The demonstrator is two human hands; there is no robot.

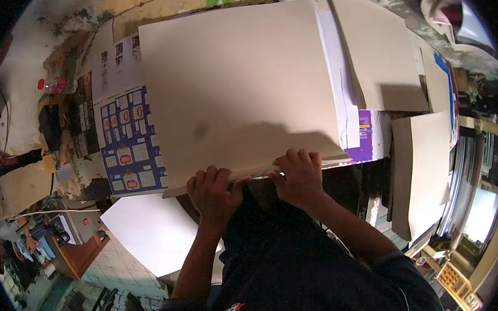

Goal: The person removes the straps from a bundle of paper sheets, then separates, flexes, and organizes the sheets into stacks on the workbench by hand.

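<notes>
A large beige cardboard sheet (238, 87) lies flat in front of me, with its near edge bent slightly over the table edge. My left hand (212, 194) is closed on that near edge, fingers on top and thumb tucked inward. To its right, my right hand (300, 179) grips the same edge, its thumb close to the left one. Whether one sheet or several lie under my fingers, I cannot tell. Beneath the cardboard, a purple printed sheet (129, 138) sticks out at the left and white paper (335, 71) at the right.
At the right stand another beige board (377, 48) and a thick stack of board (420, 172). A white sheet (150, 232) sits below the table edge at lower left. A red-capped bottle (53, 85) is at the far left. A wooden stool-like piece (457, 279) is at lower right.
</notes>
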